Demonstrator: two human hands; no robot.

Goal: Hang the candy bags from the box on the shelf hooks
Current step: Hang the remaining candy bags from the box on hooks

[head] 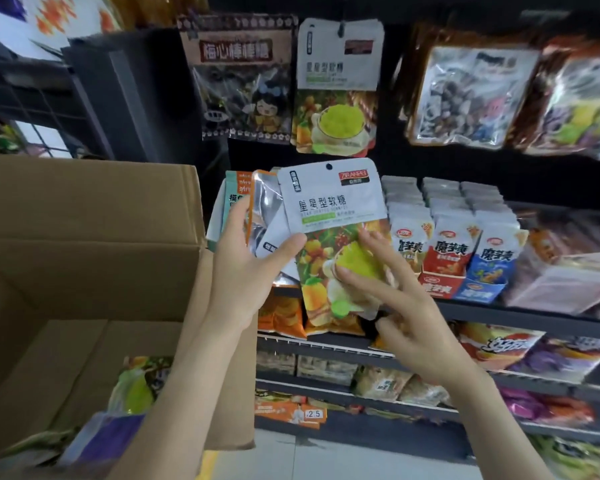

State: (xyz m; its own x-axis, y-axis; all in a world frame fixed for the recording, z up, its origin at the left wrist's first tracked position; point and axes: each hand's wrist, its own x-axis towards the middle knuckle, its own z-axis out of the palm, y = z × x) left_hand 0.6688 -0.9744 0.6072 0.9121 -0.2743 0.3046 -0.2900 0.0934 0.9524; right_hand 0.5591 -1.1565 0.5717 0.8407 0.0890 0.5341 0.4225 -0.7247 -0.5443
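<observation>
you are holding a small fan of candy bags in your left hand (246, 258), thumb curled over the front and fingers behind, mid frame just right of the open cardboard box (84, 209). your right hand (406, 306) is touching the lower half of the front bag (333, 216) with fingers spread; i cannot tell whether that grip is pinching the bag or only resting on it. more bags (136, 386) are lying in the box at lower left.

to do this step well, you should be peeling off only the front bag, pinching it low and keeping its round hang hole (328, 166) upright and free. aim for the hook (341, 27) at top centre, where a matching hung bag (338, 88) is already sitting, and slide the hole straight on.

there is dark open room between your bag and that hung one. the box flap is crowding your left, neighbouring packs (471, 95) are hanging close on the upper right, and the shelf edge (534, 315) is running just beyond your right hand.
</observation>
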